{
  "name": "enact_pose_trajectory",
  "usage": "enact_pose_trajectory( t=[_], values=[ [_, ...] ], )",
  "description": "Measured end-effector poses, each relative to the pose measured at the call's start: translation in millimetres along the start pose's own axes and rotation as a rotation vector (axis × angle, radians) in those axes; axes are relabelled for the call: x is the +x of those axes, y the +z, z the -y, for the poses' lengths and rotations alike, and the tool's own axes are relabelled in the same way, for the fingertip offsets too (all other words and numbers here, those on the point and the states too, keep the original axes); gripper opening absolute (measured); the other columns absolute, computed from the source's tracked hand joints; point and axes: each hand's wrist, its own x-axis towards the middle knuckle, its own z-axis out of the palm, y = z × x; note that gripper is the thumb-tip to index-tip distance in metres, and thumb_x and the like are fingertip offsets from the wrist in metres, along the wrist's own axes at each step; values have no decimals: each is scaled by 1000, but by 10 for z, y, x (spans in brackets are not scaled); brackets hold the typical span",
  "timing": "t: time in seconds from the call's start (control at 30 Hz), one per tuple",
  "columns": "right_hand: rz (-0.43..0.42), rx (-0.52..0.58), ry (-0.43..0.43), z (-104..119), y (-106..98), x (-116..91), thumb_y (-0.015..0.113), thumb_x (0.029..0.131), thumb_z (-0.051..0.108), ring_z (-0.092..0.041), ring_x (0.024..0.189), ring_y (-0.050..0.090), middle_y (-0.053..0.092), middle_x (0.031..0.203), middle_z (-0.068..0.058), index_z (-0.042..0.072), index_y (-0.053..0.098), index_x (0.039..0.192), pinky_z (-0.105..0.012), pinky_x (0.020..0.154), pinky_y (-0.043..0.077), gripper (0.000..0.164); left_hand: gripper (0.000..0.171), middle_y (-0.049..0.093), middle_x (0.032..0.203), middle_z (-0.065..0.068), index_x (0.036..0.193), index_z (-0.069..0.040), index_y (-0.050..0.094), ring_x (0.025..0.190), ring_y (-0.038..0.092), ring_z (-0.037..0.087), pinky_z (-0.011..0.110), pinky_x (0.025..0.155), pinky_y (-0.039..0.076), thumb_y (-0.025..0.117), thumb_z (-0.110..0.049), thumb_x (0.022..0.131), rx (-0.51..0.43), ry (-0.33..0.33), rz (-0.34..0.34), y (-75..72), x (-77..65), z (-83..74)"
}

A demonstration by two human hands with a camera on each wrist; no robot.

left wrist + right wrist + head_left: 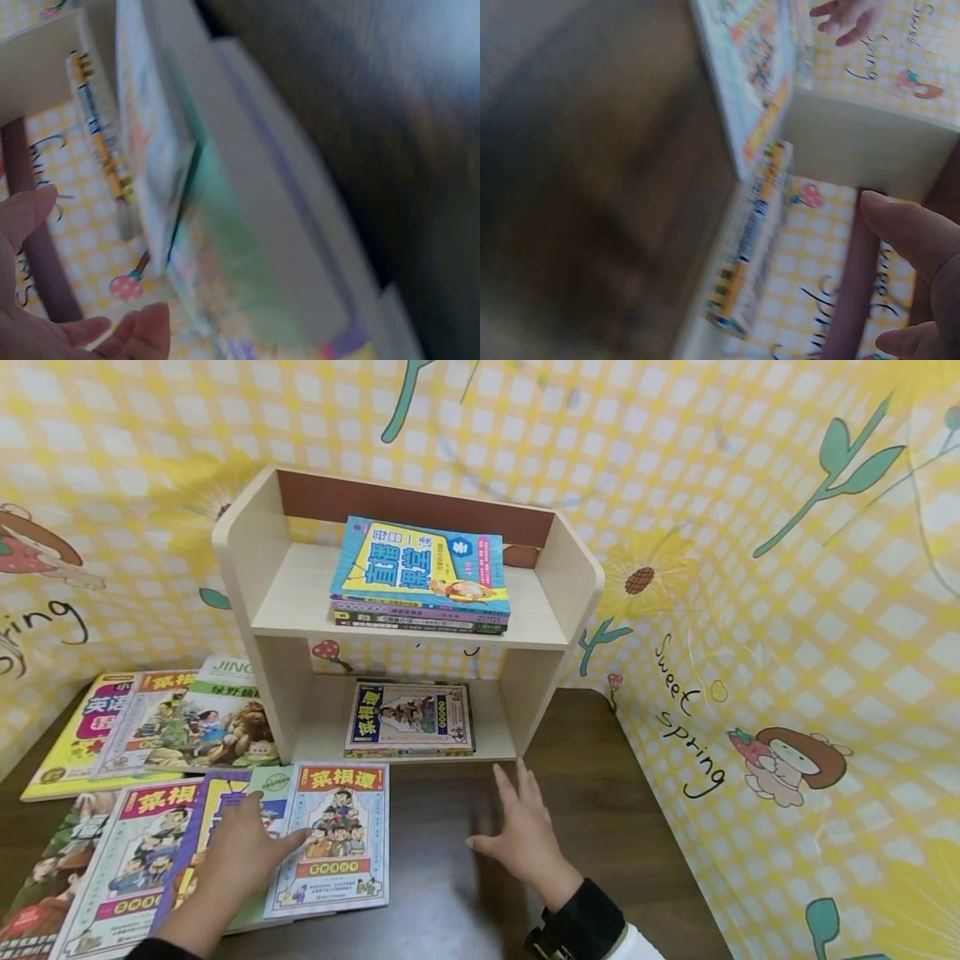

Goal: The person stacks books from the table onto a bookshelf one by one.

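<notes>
In the head view my left hand (243, 843) is over the row of overlapping books at the front left, fingers spread and curled around nothing. Nearest its thumb lies a pale blue comic-style book (341, 827), the rightmost of that row. Under the hand are a purple-edged book (183, 877) and a green-edged one (273, 781), partly covered. Whether the hand touches them I cannot tell. My right hand (521, 835) hovers above the dark table, right of the books, holding nothing. Its thumb (907, 232) stands apart from the fingers in the right wrist view.
A two-tier wooden shelf (273, 585) stands at the back. A blue-topped book stack (420, 568) lies on its upper board, a smaller stack (408, 718) on the lower. More books (213, 718) lie left of the shelf. Yellow checked cloth (675, 510) lines the back and right.
</notes>
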Motion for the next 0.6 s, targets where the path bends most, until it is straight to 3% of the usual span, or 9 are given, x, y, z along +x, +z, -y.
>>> enact_pose_trajectory(
  t=[0.17, 0.37, 0.6],
  values=[
    [51, -15, 32, -84, 232, -63, 89, 66, 31, -46, 143, 13, 12, 159, -21, 13, 32, 151, -74, 101, 23, 104, 114, 33, 122, 49, 133, 22, 27, 112, 37, 62, 67, 82, 44, 76, -60, 71, 53, -79, 8, 213, 30, -16],
    [91, -34, 54, -142, 413, -105, 89, 66, 33, -45, 143, 16, 18, 157, -22, 10, 34, 150, -71, 103, 25, 103, 124, 30, 120, 50, 130, 19, 29, 111, 33, 65, 66, 74, 46, 76, -72, 61, 134, -103, -18, 354, 56, -82],
    [72, -30, 26, -169, 489, -136, 90, 65, 30, -48, 140, 19, 23, 154, -26, 6, 35, 149, -71, 103, 26, 103, 125, 28, 124, 50, 134, 17, 22, 106, 35, 69, 66, 71, 47, 82, -64, 60, 159, -121, -6, 481, 101, -186]
  ],
)
